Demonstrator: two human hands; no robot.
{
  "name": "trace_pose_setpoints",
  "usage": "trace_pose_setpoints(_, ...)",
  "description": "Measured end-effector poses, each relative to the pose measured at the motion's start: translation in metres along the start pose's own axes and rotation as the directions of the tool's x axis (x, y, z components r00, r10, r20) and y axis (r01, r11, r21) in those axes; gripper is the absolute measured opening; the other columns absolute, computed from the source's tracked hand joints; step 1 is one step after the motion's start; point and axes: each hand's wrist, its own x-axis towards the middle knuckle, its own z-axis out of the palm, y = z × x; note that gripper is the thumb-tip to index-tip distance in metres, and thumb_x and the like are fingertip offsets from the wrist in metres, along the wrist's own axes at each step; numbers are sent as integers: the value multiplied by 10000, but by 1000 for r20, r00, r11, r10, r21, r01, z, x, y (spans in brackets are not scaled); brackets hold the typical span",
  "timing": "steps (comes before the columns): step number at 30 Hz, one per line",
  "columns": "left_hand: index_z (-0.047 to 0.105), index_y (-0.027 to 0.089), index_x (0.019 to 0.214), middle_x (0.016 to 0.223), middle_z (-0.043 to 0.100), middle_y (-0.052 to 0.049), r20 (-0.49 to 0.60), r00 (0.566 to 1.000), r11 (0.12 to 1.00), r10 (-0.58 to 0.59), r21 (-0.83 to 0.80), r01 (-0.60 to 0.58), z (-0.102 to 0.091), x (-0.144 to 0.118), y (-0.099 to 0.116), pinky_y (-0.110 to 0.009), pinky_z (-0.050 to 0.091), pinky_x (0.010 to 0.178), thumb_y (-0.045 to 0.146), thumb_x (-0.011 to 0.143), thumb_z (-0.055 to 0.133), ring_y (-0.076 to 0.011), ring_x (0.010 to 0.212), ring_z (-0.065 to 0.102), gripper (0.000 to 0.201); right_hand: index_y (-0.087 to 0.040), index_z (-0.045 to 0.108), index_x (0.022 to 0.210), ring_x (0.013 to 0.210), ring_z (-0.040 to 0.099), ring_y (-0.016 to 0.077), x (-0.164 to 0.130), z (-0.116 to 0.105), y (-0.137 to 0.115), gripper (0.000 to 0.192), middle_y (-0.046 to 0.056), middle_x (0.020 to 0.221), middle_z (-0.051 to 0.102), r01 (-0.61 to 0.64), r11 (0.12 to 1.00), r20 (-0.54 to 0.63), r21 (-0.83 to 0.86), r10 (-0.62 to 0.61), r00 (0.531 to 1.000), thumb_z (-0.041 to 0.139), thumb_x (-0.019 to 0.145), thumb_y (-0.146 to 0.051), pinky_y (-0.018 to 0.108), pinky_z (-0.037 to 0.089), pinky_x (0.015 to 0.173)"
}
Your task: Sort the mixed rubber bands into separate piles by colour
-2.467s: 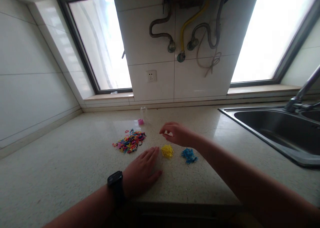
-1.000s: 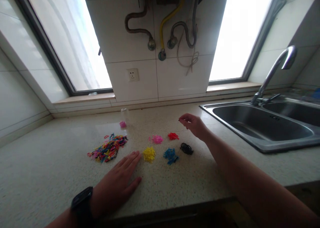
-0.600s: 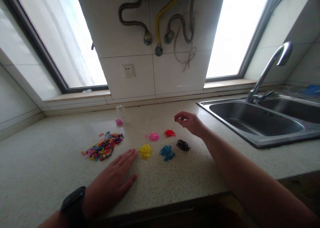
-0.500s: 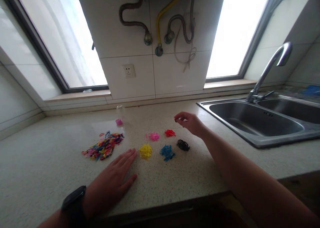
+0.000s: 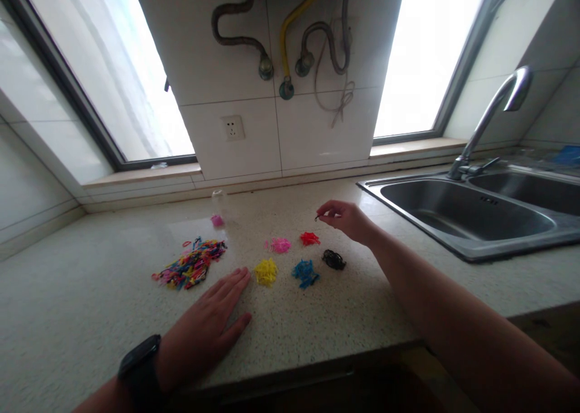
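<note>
My left hand [image 5: 212,319] lies flat on the speckled counter [image 5: 290,346], fingers stretched out, its tips beside a pile of yellow rubber bands [image 5: 266,272]. Above the counter, my right hand [image 5: 347,220] pinches a small dark rubber band [image 5: 316,218] between thumb and fingertips. Below it lie a heap of black rubber bands [image 5: 334,259] and a little pile of red ones [image 5: 310,238]. Blue rubber bands [image 5: 305,273] and pink rubber bands [image 5: 280,244] form separate piles. A larger mixed-colour heap of rubber bands [image 5: 193,264] spreads left of my left hand.
A clear container [image 5: 219,199] with something pink [image 5: 217,220] at its base stands behind the mixed heap. On the right is a steel double sink [image 5: 466,253] with a curved faucet [image 5: 489,120]. The tiled wall [image 5: 317,150] and window ledges bound the counter's back.
The view has shifted slightly. My right hand stays at nearly the same spot, and the dark band shows more clearly at its fingertips. My left hand keeps its place on the counter.
</note>
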Motion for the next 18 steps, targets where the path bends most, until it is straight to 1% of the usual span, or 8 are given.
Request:
trace_pose_setpoints(5,264,222,1550,1579,326,-80,13,1000,1000,-7,0,7,-3,2,3,-442,349,1155,460,992,414,-263,1426,353,625,-169,710,901,539,449,94,0,0,1,260,-20,638,573,-13,1000,27,-15,14,1000,708,755,-384,238,356,497)
trace_pose_setpoints(9,255,216,1552,1588,305,-80,38,999,1000,-19,-1,20,-5,2,5,-446,339,1160,459,997,402,-260,1435,335,624,-170,711,906,529,434,93,0,1,1,260,-28,614,551,-17,999,36,-28,18,999,702,761,-386,236,336,483)
trace_pose_setpoints(14,255,233,1553,1583,318,-77,9,1000,1000,1,-10,-1,-3,1,3,-446,344,1156,457,994,413,-262,1429,347,623,-179,711,901,524,436,95,0,1,1,256,-22,616,561,-16,999,29,-30,17,999,686,775,-401,237,342,475)
trace_pose_setpoints(18,245,229,1556,1586,311,-80,19,1000,1000,-6,-11,6,-3,2,2,-446,344,1155,461,993,409,-261,1432,341,630,-178,710,896,521,432,97,0,2,3,281,-20,611,560,-18,1000,17,-11,18,1000,690,774,-430,234,343,462)
